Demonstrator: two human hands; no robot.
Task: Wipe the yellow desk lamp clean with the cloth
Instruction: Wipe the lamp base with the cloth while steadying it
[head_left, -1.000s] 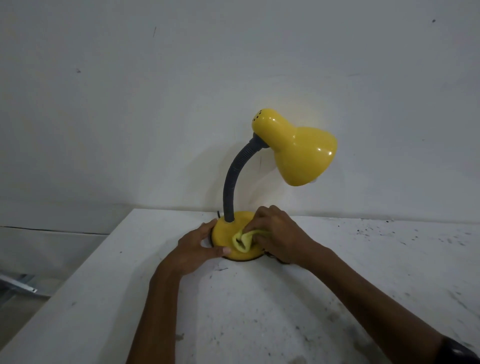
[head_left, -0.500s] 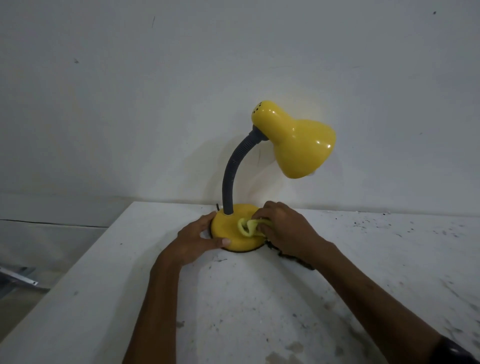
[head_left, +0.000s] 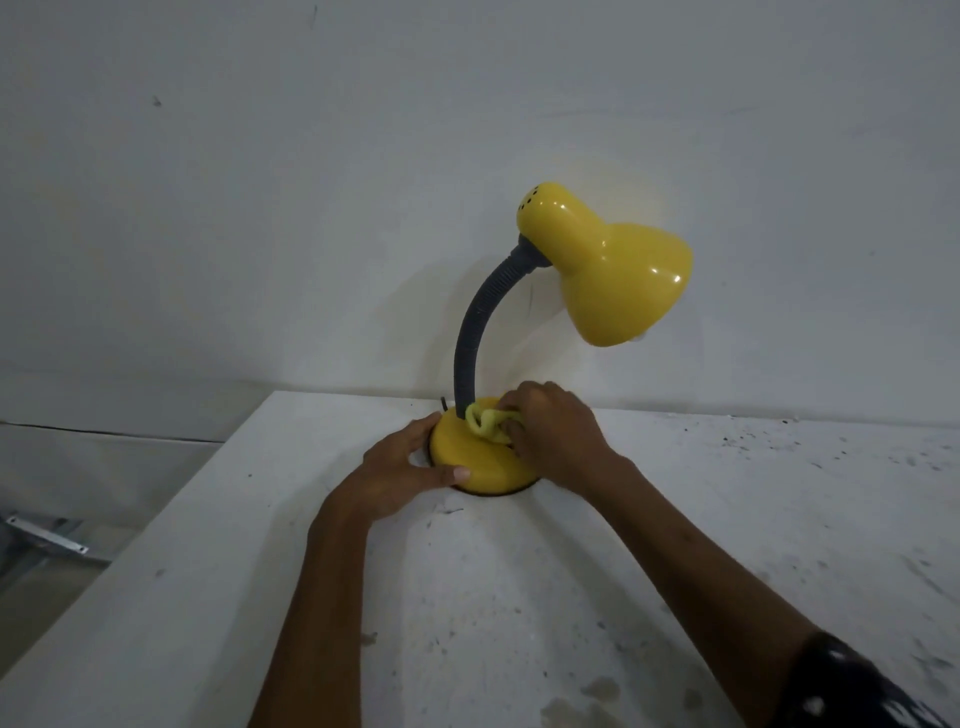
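The yellow desk lamp (head_left: 613, 270) stands near the table's back edge, its shade pointing down to the right on a grey flexible neck (head_left: 475, 332). Its round yellow base (head_left: 467, 462) rests on the table. My left hand (head_left: 395, 473) grips the left rim of the base, thumb along the front edge. My right hand (head_left: 550, 431) is shut on a bunched pale yellow cloth (head_left: 485, 421), pressing it on the base top right by the foot of the neck. The right part of the base is hidden under that hand.
The white table (head_left: 519, 597) is scuffed with dark specks and stains. Its left edge (head_left: 130, 561) runs diagonally, with a drop to the floor and a metal bracket (head_left: 47, 532) beyond. A plain wall (head_left: 363, 182) rises just behind the lamp.
My right hand has slid the cloth back across the base, from its front part toward the foot of the neck. My left hand has kept its hold on the base rim.
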